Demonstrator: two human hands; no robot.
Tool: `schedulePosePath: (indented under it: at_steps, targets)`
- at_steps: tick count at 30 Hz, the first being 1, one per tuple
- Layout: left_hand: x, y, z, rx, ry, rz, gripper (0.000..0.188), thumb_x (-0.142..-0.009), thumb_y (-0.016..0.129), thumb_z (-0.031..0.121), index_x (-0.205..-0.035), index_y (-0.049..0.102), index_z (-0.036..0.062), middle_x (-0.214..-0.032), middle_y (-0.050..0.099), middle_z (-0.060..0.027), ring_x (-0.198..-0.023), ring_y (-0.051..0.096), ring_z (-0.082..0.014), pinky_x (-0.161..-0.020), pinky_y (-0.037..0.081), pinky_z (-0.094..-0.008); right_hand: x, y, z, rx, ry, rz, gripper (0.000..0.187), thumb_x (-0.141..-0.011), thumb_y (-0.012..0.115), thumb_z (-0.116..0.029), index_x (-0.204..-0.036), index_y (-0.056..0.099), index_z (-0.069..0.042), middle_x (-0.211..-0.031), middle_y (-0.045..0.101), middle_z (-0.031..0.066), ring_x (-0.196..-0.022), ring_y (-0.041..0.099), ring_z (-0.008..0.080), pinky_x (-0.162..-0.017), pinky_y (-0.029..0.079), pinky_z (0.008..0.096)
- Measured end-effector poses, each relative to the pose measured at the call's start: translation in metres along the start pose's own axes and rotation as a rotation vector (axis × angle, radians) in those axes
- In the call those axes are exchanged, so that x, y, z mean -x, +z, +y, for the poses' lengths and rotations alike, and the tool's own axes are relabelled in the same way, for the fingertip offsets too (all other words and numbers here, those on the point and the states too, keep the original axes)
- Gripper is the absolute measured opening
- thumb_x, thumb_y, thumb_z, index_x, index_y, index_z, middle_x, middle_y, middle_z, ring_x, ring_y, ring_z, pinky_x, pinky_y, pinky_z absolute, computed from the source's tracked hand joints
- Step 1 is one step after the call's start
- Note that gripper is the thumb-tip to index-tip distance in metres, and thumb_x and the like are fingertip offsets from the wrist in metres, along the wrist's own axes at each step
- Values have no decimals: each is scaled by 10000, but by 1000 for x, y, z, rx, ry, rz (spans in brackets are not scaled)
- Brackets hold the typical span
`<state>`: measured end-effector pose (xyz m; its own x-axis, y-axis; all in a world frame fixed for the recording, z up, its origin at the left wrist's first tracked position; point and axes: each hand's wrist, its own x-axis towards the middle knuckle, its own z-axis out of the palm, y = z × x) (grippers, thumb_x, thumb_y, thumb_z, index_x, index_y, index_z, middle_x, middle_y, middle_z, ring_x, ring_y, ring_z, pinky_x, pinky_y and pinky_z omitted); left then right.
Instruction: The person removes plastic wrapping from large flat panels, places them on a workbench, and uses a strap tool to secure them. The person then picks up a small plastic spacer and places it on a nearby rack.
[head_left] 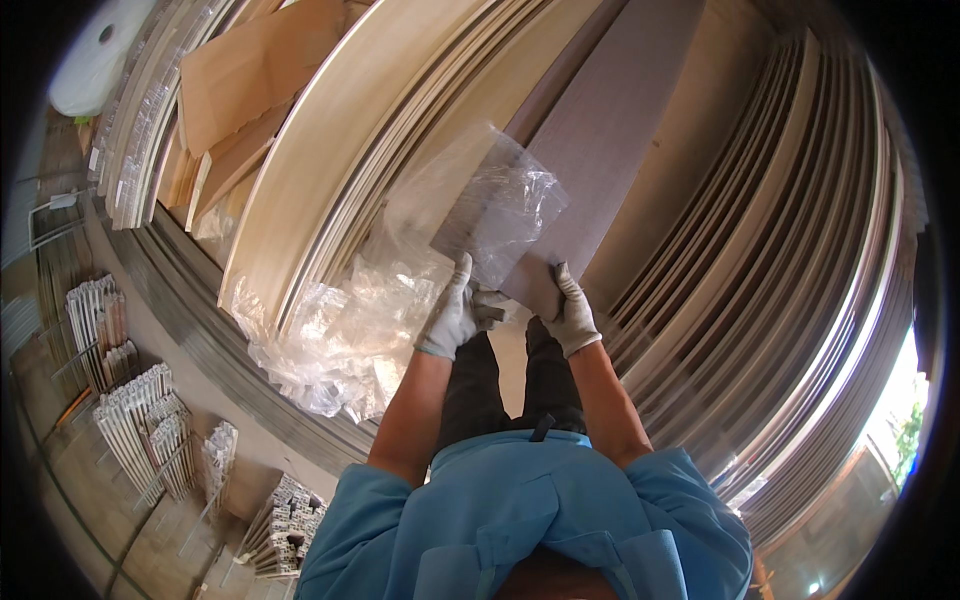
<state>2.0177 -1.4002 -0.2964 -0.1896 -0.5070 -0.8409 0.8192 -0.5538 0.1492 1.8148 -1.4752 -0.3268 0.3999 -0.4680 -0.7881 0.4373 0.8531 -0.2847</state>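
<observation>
A long grey-brown board (600, 150) runs away from me, its near end in my right hand (574, 318), which wears a pale work glove. The thumb lies on top of the end and the fingers are hidden beneath. Beside it on the left, the end of another dark board (462, 226) is partly covered by loose clear plastic film (510, 195). My gloved left hand (455, 318) is closed at that end, thumb up along its edge and fingers curled below. Whether it also pinches film I cannot tell. More crumpled film (345, 345) is bunched left of my left hand.
Pale long panels (330, 150) lean in a stack to the left, with cardboard (255, 75) behind. Many thin boards (770, 250) stand in a rack at the right. Bundles of white profiles (150, 430) stand on the lower left floor.
</observation>
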Motion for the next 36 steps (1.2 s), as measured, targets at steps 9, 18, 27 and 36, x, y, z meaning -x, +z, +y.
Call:
schedulePosePath:
  at_steps: [9, 18, 27, 36]
  targets:
    - [1, -13, -9, 197, 465, 394, 540, -885, 630, 614, -1106, 584, 124, -818, 623, -8, -644, 566, -113, -544, 465, -221, 9, -16, -13, -58, -3, 19, 537, -900, 714, -386, -1282, 584, -31, -1295, 605, 108, -1190, 575, 246, -1025, 475, 393]
    - [47, -166, 78, 950, 945, 181, 496, -881, 669, 401, -1230, 498, 93, -1148, 556, -92, -968, 528, -245, -813, 476, -395, 27, -32, -25, 0, -25, 73, 578, -884, 727, -415, -1291, 584, -29, -1251, 639, 101, -1132, 607, 236, -965, 512, 381]
    - [-50, 13, 42, -1064, 655, 195, 764, -854, 582, 700, -1224, 629, 34, -1159, 686, -217, -1084, 650, -372, -878, 519, -428, 52, -28, -47, -38, 35, 39, 420, -862, 750, -260, -1206, 622, -56, -1130, 678, 92, -1012, 654, 232, -862, 557, 385]
    - [-34, 63, 75, -1402, 645, 402, 808, -927, 412, 714, -919, 685, -47, -854, 669, -315, -903, 656, -483, -762, 502, -514, 113, 16, -27, 77, 46, -46, 548, -857, 771, -321, -1274, 571, -27, -1203, 653, 103, -1088, 647, 236, -947, 558, 372]
